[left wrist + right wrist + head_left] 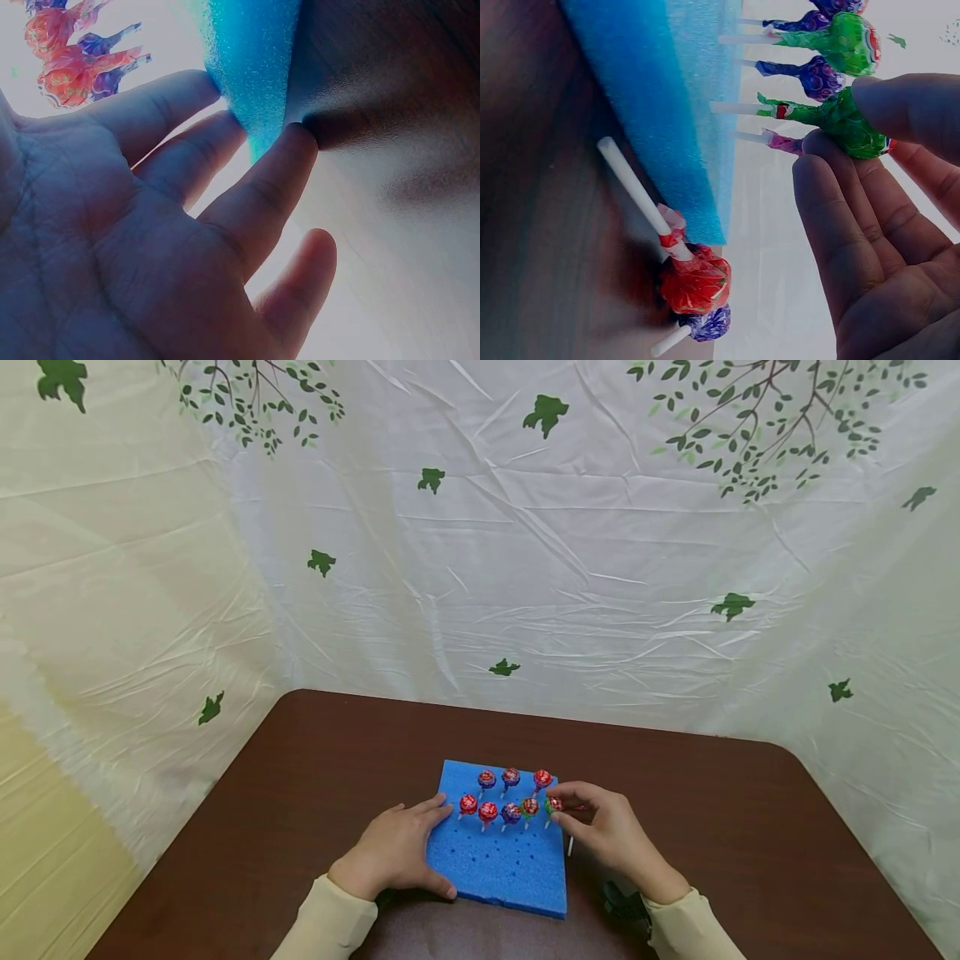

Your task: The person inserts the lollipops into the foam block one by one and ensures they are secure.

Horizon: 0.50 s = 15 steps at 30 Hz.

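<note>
A blue foam board (510,868) lies on the table with several wrapped lollipops standing in it in two rows. My right hand (611,827) pinches the head of a green lollipop (851,127) between thumb and fingers at the board's right edge; its white stick meets the foam. Beside it stands another green lollipop (529,807), then a purple lollipop (511,813) and two red ones. Along the board's left side rests my left hand (397,847), fingers extended against the foam edge and thumb near the front edge. Fingertips (225,127) touch the foam's side in the left wrist view.
On the table right of the board lie a red lollipop (697,281) and a purple lollipop (709,322), mostly hidden by my right hand in the head view. Small holes dot the board's front half. A leaf-printed white curtain (487,568) hangs behind the brown table (712,827).
</note>
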### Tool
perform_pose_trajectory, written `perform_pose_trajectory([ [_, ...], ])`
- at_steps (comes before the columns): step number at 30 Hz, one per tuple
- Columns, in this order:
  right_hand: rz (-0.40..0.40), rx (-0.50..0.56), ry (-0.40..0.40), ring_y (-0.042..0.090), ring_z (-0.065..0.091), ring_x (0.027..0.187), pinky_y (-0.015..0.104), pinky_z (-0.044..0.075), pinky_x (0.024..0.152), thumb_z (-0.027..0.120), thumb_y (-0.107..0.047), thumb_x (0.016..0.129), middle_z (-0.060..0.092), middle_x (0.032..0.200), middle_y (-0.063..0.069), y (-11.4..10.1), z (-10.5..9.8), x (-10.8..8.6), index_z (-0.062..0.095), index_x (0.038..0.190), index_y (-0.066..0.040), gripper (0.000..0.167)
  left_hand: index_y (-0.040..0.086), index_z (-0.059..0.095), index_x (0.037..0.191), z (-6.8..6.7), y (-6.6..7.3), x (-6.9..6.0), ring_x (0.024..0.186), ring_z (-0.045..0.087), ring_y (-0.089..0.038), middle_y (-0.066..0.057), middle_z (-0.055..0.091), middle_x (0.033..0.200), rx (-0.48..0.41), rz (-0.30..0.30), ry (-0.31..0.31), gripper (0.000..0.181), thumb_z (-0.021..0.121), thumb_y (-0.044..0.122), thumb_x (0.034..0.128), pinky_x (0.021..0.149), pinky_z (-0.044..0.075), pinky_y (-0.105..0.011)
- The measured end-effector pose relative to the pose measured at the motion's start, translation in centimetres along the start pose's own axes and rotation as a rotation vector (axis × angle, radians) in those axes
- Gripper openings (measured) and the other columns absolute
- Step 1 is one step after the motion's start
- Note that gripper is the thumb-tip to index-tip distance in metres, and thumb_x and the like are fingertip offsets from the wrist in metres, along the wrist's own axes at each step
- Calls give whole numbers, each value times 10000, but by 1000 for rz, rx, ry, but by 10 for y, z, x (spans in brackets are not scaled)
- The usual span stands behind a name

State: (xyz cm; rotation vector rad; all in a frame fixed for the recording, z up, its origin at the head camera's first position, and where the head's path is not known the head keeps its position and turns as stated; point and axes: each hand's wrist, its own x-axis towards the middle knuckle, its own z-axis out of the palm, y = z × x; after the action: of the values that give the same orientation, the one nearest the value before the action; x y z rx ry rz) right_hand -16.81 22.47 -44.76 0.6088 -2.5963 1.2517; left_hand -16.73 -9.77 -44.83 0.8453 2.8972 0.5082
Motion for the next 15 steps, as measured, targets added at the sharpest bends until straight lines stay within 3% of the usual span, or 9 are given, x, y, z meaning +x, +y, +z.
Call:
perform_pose_trajectory([
  [15, 38, -13, 6, 99, 699, 835, 266, 583, 723, 784, -33, 853, 711, 997, -13, 0, 5, -1, 715, 1125, -106, 290, 108, 552, 1437, 2, 0, 1, 1326, 501, -269, -82, 449, 1525, 5, 2, -1, 1066, 850, 667, 579, 1078, 354, -575],
])
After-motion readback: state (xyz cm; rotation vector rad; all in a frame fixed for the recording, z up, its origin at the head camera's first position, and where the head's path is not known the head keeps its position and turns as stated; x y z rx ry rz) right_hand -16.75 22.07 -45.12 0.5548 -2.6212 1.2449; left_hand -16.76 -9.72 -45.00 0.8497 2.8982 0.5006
